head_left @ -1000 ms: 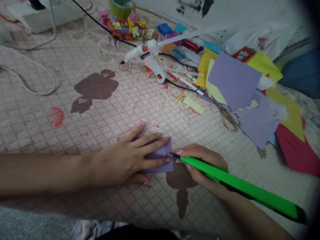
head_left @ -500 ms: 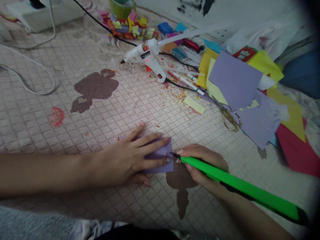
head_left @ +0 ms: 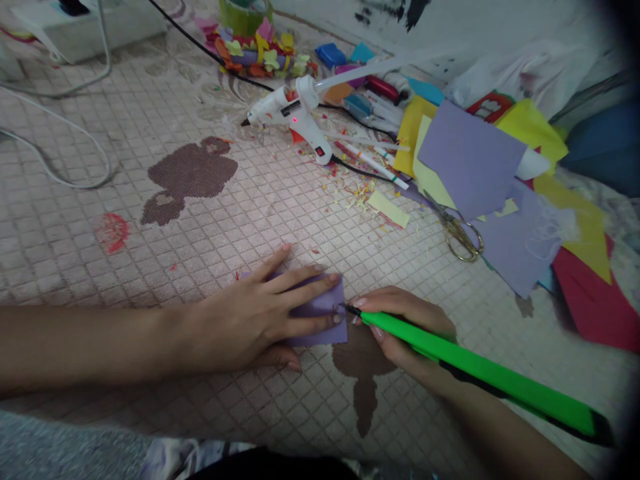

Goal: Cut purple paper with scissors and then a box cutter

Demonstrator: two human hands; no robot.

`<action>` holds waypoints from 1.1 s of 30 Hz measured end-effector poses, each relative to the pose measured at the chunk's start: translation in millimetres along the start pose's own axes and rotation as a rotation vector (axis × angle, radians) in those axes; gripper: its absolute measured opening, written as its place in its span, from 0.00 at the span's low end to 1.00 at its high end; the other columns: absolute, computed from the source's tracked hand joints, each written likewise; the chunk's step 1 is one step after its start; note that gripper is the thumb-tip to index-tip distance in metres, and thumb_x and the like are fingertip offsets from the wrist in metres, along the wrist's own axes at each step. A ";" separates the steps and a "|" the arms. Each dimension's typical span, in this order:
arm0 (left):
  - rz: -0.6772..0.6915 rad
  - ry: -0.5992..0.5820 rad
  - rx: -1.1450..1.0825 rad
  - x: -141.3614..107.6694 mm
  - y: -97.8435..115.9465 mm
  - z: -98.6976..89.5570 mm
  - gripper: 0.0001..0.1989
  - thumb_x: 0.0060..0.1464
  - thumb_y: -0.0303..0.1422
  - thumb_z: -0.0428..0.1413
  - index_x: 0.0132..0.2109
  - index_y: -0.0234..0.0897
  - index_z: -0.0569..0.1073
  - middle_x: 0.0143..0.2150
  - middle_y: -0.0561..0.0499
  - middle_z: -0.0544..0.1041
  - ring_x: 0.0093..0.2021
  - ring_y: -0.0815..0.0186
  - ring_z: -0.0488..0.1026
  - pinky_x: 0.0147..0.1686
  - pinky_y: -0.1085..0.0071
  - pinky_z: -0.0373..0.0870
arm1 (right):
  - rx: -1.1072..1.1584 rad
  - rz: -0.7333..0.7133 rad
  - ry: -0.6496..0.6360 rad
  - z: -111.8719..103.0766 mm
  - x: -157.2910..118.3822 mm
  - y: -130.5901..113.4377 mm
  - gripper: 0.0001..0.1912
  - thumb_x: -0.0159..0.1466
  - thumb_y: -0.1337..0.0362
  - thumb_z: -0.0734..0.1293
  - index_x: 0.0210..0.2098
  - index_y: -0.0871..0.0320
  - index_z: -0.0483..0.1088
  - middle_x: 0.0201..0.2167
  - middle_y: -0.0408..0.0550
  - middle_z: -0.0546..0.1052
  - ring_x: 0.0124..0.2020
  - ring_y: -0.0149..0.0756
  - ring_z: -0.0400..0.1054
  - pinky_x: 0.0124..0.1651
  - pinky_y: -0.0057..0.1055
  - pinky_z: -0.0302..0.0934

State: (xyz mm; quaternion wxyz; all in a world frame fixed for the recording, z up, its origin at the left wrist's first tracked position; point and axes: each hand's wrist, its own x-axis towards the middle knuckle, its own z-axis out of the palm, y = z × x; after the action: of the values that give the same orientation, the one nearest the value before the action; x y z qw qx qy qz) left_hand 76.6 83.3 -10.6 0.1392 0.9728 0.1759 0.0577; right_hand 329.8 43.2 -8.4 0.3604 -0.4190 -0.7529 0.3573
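A small purple paper piece lies on the quilted cloth near the front. My left hand presses flat on it with spread fingers, covering most of its left part. From the right, my right hand grips a green pen-like tool with a dark, narrow tip. That tip touches or nearly touches the paper's right edge, between two of my left fingertips. Whether it has marked or cut the paper is too small to tell.
Behind my hands lies a white glue gun with a black cord. Scissors rest beside purple sheets at right. Further off are paper scraps, markers, a green tape roll and a white power strip.
The green tool and its tip have shifted very slightly. Both hands stay in nearly the same place.
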 end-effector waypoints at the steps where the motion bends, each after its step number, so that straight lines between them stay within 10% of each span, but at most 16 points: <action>1: 0.001 -0.006 0.004 -0.1 0.1 -0.2 0.28 0.57 0.47 0.52 0.63 0.49 0.58 0.68 0.46 0.51 0.66 0.51 0.52 0.62 0.41 0.39 | -0.001 -0.001 -0.002 0.1 0.2 0.2 0.16 0.56 0.78 0.65 0.42 0.56 0.73 0.37 0.46 0.78 0.36 0.32 0.72 0.37 0.30 0.67; 33: -0.005 0.010 -0.016 1.2 -0.2 -0.1 0.28 0.56 0.47 0.54 0.61 0.49 0.61 0.68 0.46 0.54 0.65 0.51 0.54 0.63 0.42 0.39 | -0.019 0.051 0.031 1.0 1.8 -5.9 0.15 0.57 0.75 0.64 0.41 0.54 0.73 0.34 0.46 0.78 0.33 0.33 0.72 0.34 0.31 0.68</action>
State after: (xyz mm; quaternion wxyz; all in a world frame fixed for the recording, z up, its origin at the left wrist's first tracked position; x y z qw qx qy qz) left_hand 77.6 83.9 -10.5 0.1460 0.9710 0.1784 0.0635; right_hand 326.1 42.2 -3.5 0.3589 -0.4472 -0.7395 0.3527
